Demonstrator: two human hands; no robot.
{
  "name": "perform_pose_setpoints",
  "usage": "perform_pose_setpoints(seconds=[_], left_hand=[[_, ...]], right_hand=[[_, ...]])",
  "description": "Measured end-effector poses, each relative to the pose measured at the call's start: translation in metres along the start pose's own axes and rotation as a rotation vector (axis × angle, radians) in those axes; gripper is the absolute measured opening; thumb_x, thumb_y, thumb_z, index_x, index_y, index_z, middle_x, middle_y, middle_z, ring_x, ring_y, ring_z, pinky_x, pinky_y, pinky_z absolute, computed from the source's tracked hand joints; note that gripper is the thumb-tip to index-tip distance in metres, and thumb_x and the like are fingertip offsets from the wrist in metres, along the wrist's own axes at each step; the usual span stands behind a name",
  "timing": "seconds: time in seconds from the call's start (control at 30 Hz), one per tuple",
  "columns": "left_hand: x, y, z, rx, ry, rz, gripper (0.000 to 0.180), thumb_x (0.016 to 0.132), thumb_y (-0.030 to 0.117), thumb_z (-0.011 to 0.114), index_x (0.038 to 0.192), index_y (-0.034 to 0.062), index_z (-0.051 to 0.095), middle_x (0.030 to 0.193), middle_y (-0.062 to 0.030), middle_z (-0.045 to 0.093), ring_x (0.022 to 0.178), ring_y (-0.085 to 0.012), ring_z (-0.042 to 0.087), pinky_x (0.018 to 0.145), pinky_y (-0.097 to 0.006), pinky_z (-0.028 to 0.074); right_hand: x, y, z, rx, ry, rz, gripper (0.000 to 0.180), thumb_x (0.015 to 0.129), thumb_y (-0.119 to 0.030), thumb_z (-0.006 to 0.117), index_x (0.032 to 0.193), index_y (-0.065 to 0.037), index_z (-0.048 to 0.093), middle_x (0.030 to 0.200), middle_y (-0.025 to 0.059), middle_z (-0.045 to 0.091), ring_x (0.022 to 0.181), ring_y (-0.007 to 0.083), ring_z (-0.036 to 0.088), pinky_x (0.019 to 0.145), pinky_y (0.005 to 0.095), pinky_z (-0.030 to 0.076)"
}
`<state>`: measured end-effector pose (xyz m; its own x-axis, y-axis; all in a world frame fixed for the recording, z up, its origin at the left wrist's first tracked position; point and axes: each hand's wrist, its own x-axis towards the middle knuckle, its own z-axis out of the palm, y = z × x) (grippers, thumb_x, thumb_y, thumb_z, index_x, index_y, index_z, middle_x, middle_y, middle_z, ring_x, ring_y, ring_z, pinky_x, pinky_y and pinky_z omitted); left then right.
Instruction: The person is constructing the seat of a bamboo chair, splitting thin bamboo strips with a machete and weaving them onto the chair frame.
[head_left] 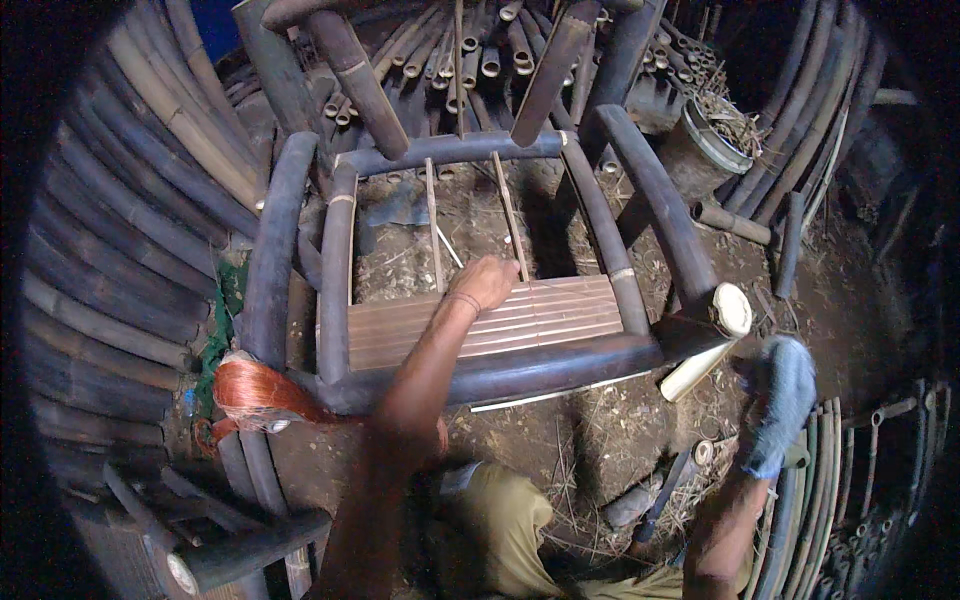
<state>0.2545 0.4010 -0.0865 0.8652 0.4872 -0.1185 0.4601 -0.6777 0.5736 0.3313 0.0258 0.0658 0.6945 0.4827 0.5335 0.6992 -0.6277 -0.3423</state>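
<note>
A dark bamboo chair frame (500,375) stands before me, its seat partly covered by brown bamboo slats (575,308) lying side by side. Two thin bamboo strips (433,215) run from the frame's far rail toward the slats. My left hand (485,282) is closed at the far edge of the slats, beside the right strip; the fingertips are partly hidden. To the right of the frame, my right hand (785,390) wears a light blue glove and is smeared by motion. Whether that hand holds anything cannot be made out.
A bundle of orange-red twine (255,388) hangs at the frame's near left corner. Bamboo poles (130,190) line the left side, with more stacked behind. A bucket of scraps (705,145) stands at the far right. Cut pieces and shavings (640,500) litter the dirt floor near my knees.
</note>
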Motion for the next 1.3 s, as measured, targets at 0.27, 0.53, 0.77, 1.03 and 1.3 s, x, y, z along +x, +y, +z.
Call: perform_pose_setpoints(seconds=[0.27,0.53,0.77,1.03,1.3], left_hand=[[-0.006,-0.007,0.003,0.180,-0.171,0.109,0.053,0.099,0.050,0.036,0.107,0.0103,0.070,0.109,-0.0247,0.066,0.104,-0.0439,0.061,0.093,-0.052,0.046],[-0.011,-0.003,0.015,0.206,-0.104,0.062,0.050,0.100,0.051,0.033,0.109,0.0192,0.070,0.115,-0.0143,0.068,0.108,-0.0352,0.063,0.096,-0.054,0.040],[-0.021,0.010,0.018,0.155,-0.042,-0.099,0.047,0.100,0.049,0.033,0.116,0.0238,0.069,0.122,-0.0088,0.067,0.115,-0.0318,0.061,0.097,-0.060,0.028],[-0.023,0.010,0.022,0.051,0.031,-0.121,0.043,0.098,0.048,0.041,0.108,0.0215,0.073,0.116,-0.0129,0.069,0.113,-0.0332,0.062,0.100,-0.061,0.025],[-0.024,0.008,0.013,0.097,-0.048,-0.117,0.041,0.099,0.044,0.039,0.112,0.0220,0.072,0.122,-0.0088,0.067,0.115,-0.0344,0.061,0.103,-0.067,0.021]], right_hand=[[-0.042,-0.024,0.019,-0.148,0.103,-0.027,0.054,0.083,-0.013,0.071,0.132,-0.001,0.051,0.128,0.0196,0.055,0.121,0.0370,0.049,0.106,0.0449,0.037],[0.013,-0.076,0.179,-0.251,-0.494,-0.135,0.065,0.088,-0.039,0.063,0.131,0.008,0.048,0.113,0.0290,0.063,0.104,0.0392,0.064,0.089,0.0459,0.052],[0.033,-0.050,0.171,-0.034,-0.903,-0.102,0.032,0.095,-0.029,0.054,0.105,-0.002,0.070,0.096,0.0258,0.069,0.096,0.0360,0.068,0.087,0.0445,0.051],[0.098,-0.113,0.101,1.508,-0.368,0.289,0.038,0.091,-0.037,0.061,0.105,-0.001,0.066,0.109,0.0083,0.065,0.097,0.0187,0.058,0.099,0.0363,0.043],[0.058,-0.047,0.138,-0.191,-0.787,-0.173,0.047,0.093,-0.044,0.057,0.083,0.001,0.067,0.080,0.0258,0.065,0.071,0.0448,0.062,0.070,0.0484,0.051]])
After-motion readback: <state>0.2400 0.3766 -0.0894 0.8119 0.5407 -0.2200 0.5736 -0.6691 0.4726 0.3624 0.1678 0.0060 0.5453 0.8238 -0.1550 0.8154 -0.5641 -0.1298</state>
